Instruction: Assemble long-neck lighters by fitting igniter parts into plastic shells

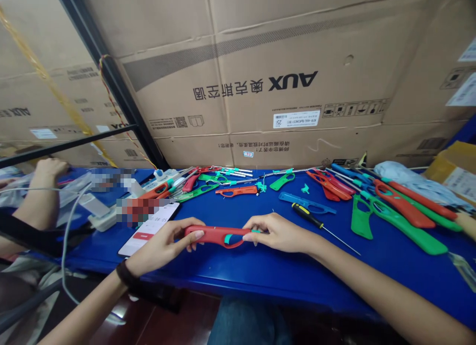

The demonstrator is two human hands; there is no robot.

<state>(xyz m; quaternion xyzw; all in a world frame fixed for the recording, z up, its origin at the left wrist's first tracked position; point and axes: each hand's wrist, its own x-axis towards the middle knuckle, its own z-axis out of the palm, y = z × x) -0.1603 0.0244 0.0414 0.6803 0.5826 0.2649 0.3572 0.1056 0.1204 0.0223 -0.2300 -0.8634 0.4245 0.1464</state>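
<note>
I confirm a red plastic lighter housing (pixel 217 235) held across the blue counter (pixel 282 275), its left end gripped by my left hand (pixel 163 246) and its right end by my right hand (pixel 277 233). Both sets of fingers are closed narrow on the housing. A smartphone (pixel 156 218) lies beneath the left hand, and a yellow-and-black screwdriver (pixel 308 218) lies just beyond the right.

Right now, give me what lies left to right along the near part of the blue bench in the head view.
Smartphone → red plastic lighter casing → yellow-handled screwdriver → green plastic lighter casing
</note>
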